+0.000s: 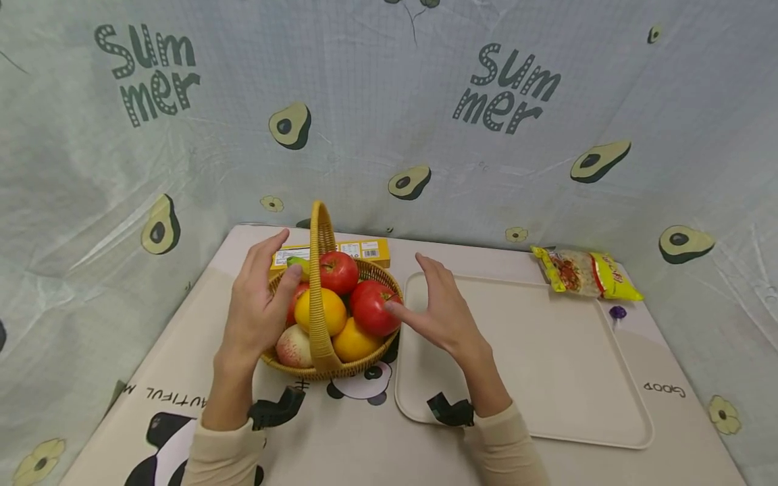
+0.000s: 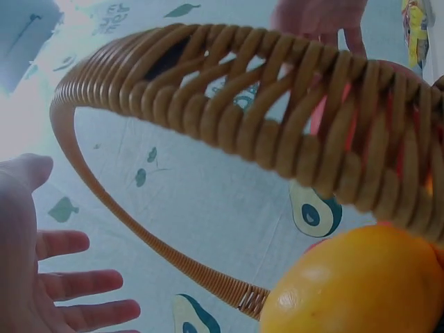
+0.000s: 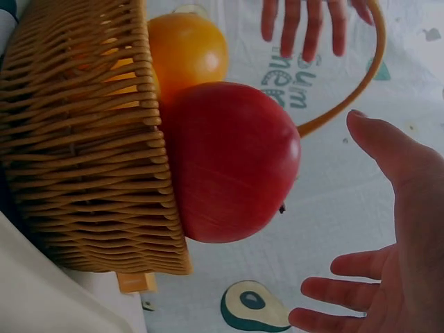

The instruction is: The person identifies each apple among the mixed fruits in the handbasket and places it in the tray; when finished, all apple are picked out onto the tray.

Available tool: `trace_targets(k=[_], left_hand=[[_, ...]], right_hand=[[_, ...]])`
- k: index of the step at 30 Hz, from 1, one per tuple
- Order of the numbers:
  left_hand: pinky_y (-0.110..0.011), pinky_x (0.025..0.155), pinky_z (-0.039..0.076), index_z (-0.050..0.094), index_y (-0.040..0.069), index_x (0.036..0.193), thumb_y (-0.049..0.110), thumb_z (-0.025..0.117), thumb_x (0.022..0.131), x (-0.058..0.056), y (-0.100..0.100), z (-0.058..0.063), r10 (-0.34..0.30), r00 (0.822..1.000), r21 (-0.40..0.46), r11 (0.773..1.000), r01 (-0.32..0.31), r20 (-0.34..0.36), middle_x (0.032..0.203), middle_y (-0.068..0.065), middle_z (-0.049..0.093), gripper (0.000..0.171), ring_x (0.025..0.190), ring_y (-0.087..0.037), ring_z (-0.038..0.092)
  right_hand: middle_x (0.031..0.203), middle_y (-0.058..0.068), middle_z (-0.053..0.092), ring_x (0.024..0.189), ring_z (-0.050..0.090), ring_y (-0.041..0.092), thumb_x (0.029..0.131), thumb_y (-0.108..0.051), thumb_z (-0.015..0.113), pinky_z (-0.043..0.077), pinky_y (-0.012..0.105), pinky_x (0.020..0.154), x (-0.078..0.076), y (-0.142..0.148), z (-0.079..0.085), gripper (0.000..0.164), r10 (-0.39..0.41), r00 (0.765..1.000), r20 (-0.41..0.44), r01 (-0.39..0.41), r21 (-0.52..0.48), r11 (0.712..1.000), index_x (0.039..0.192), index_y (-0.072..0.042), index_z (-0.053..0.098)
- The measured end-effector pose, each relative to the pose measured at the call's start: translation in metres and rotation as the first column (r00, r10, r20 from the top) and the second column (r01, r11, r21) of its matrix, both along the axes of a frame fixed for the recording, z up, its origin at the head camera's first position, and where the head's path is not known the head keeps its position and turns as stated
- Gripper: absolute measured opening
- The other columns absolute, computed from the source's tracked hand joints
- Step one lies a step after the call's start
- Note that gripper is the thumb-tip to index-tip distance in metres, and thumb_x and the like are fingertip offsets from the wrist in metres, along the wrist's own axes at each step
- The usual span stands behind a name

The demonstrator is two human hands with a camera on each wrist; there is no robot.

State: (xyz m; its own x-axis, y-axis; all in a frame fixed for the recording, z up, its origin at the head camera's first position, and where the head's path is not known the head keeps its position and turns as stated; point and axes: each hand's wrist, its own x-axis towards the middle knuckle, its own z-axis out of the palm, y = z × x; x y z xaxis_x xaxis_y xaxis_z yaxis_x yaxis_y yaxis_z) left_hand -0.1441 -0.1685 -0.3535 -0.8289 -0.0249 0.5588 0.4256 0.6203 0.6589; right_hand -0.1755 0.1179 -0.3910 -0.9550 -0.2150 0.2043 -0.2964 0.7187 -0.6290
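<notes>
A wicker basket (image 1: 365, 368) with a tall arched handle (image 1: 319, 290) stands left of the table's middle, full of fruit. In it lie red apples (image 1: 372, 307), orange fruits (image 1: 357, 339) and a pale, red-speckled peach (image 1: 294, 347); a green tip shows behind the handle. My left hand (image 1: 252, 310) is held at the basket's left side, fingers extended and thumb apart. On the other side my right hand (image 1: 446, 310) spreads its fingers, its thumb overlapping the large apple in the head view. The right wrist view shows a gap between the right thumb and that apple (image 3: 232, 163).
A beige tray (image 1: 547, 358) lies right of the basket. Behind the basket is a yellow box (image 1: 371, 252). At the back right are a yellow food packet (image 1: 583, 273) and a purple-wrapped lollipop (image 1: 617, 312). Printed fabric walls (image 1: 365, 135) border the table.
</notes>
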Motion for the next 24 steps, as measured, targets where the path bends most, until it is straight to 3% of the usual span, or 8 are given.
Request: trace_targets(k=[3,7,11,16,19,24], left_hand=[[-0.037,0.117,0.04,0.047,0.017,0.149,0.025,0.055,0.1,0.002,0.003,0.001,-0.026,0.998,0.009,1.0,0.026,-0.048,0.147,-0.009,0.053,0.051,0.135,-0.027,0.051],[-0.01,0.11,0.035,0.052,0.012,0.145,0.022,0.055,0.099,0.004,0.005,0.002,-0.067,0.991,0.006,0.998,0.068,-0.119,0.14,-0.012,0.059,0.047,0.128,-0.028,0.058],[-0.007,0.107,0.035,0.055,0.01,0.141,0.019,0.055,0.099,0.005,0.004,0.004,-0.073,0.988,0.007,0.997,0.075,-0.136,0.135,-0.013,0.061,0.043,0.124,-0.03,0.06],[-0.003,0.104,0.034,0.056,0.009,0.14,0.018,0.057,0.099,0.008,-0.003,0.001,-0.025,0.997,-0.002,1.0,0.024,-0.076,0.134,-0.012,0.062,0.041,0.123,-0.029,0.061],[-0.015,0.109,0.041,0.056,0.009,0.14,0.018,0.058,0.099,0.01,-0.011,-0.003,0.007,0.999,-0.025,1.0,-0.008,-0.043,0.135,-0.012,0.062,0.041,0.125,-0.029,0.06],[-0.054,0.106,0.045,0.055,0.009,0.14,0.022,0.059,0.099,0.013,-0.025,-0.011,0.049,0.999,-0.053,0.997,-0.049,0.006,0.136,-0.015,0.059,0.043,0.128,-0.032,0.056]], right_hand=[[0.161,0.003,0.035,0.148,0.034,0.027,0.079,-0.071,0.065,0.036,0.059,0.115,0.0,-0.002,-0.001,0.101,0.005,1.0,0.026,-0.005,-0.005,1.0,0.158,-0.02,0.03],[0.159,0.001,0.038,0.147,0.036,0.026,0.079,-0.072,0.065,0.037,0.058,0.115,0.0,-0.003,-0.004,0.1,0.02,0.998,0.057,-0.019,-0.011,1.0,0.157,-0.021,0.031],[0.156,0.001,0.042,0.143,0.041,0.024,0.078,-0.072,0.066,0.04,0.056,0.114,-0.002,-0.004,-0.007,0.099,0.036,0.996,0.077,-0.035,-0.022,0.999,0.157,-0.022,0.032],[0.152,0.002,0.045,0.138,0.045,0.023,0.078,-0.07,0.067,0.043,0.054,0.111,-0.002,-0.006,-0.011,0.098,0.066,0.992,0.106,-0.064,-0.024,0.998,0.156,-0.022,0.034],[0.151,0.001,0.046,0.137,0.046,0.023,0.078,-0.069,0.068,0.045,0.053,0.109,-0.002,-0.007,-0.012,0.096,0.083,0.99,0.112,-0.081,-0.025,0.996,0.155,-0.021,0.035],[0.149,0.002,0.048,0.133,0.048,0.026,0.078,-0.068,0.07,0.048,0.052,0.106,-0.002,-0.01,-0.013,0.095,0.114,0.986,0.118,-0.11,-0.04,0.993,0.153,-0.02,0.037]])
